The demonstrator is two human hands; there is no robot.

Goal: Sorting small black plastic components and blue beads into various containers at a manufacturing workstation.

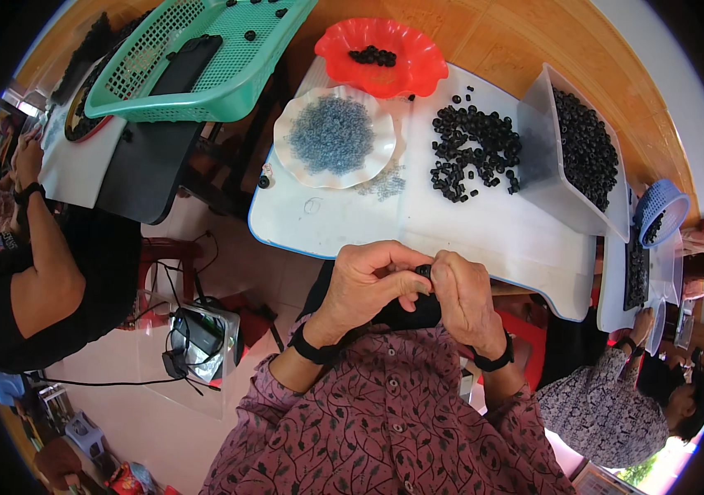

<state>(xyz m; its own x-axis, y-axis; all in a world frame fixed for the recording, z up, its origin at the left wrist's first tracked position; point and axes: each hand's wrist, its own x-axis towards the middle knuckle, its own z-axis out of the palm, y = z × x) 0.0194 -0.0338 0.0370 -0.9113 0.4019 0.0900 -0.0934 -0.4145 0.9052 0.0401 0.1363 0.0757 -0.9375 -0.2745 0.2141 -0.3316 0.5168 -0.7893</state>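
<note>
Head: left hand point(368, 280), right hand point(467, 301) meet at rounded black piece point(424, 270).

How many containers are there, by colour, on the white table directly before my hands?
Red scalloped bowl: 1
White scalloped dish: 1
Translucent bin: 1
Total: 3

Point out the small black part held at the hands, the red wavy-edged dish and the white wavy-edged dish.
Small black part point(424, 271): head view, on its exposed side.
Red wavy-edged dish point(421, 64): head view, on its bare right side.
White wavy-edged dish point(283, 138): head view, on its left rim.
</note>
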